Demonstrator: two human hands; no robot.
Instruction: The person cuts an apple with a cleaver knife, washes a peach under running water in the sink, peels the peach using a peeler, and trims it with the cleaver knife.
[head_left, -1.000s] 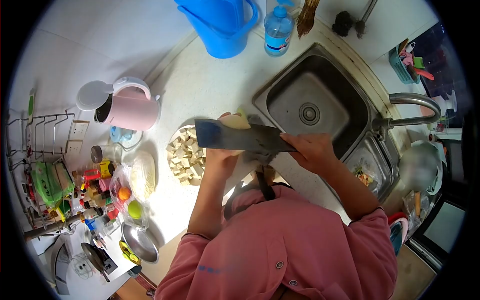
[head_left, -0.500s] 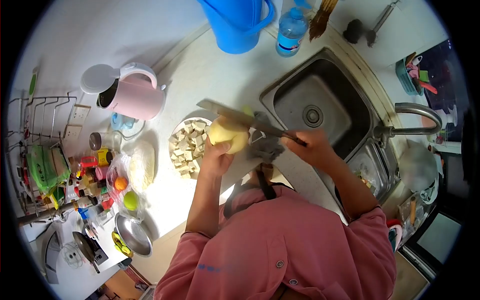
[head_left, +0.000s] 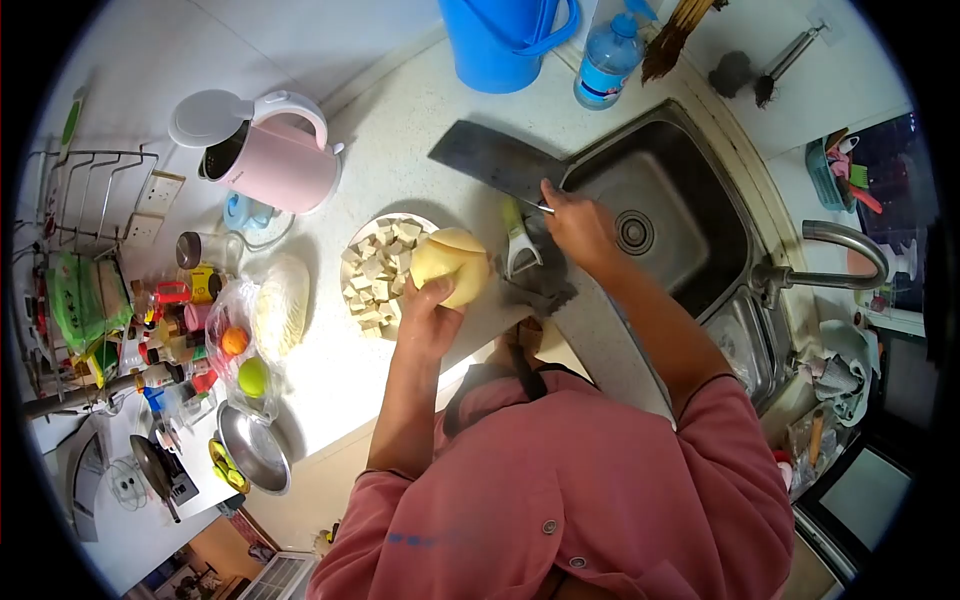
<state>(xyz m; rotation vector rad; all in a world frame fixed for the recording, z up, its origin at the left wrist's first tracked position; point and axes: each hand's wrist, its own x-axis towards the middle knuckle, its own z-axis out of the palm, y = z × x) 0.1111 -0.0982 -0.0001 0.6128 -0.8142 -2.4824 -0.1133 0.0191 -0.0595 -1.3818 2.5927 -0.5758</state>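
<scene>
My left hand (head_left: 430, 318) is closed around a large peeled potato (head_left: 462, 262), pale yellow, with cut lines across its top. The fingers under it are mostly hidden. A cleaver (head_left: 497, 158) is in my right hand (head_left: 582, 225), gripped by the handle beside the sink, its broad dark blade turned flat towards me and apart from the potato. Just left of the potato, and partly behind it, is a plate (head_left: 352, 238) heaped with white tofu cubes (head_left: 378, 278). Between my hands lies a green-and-white peeler (head_left: 520, 245) on a dark grey heap (head_left: 540, 280) that I cannot make out.
A steel sink (head_left: 680, 190) with a faucet (head_left: 845, 250) lies right. A blue jug (head_left: 495, 50) and a pump bottle (head_left: 607, 65) stand at the back. Left are a pink kettle (head_left: 285, 165) with its lid up, a cabbage (head_left: 282, 310), bagged fruit (head_left: 252, 376) and a metal bowl (head_left: 255, 450).
The cleaver has left the potato, moving up and back towards the sink, and its blade has turned to show its broad side. The potato stays in my left hand, and the peeler shows more fully.
</scene>
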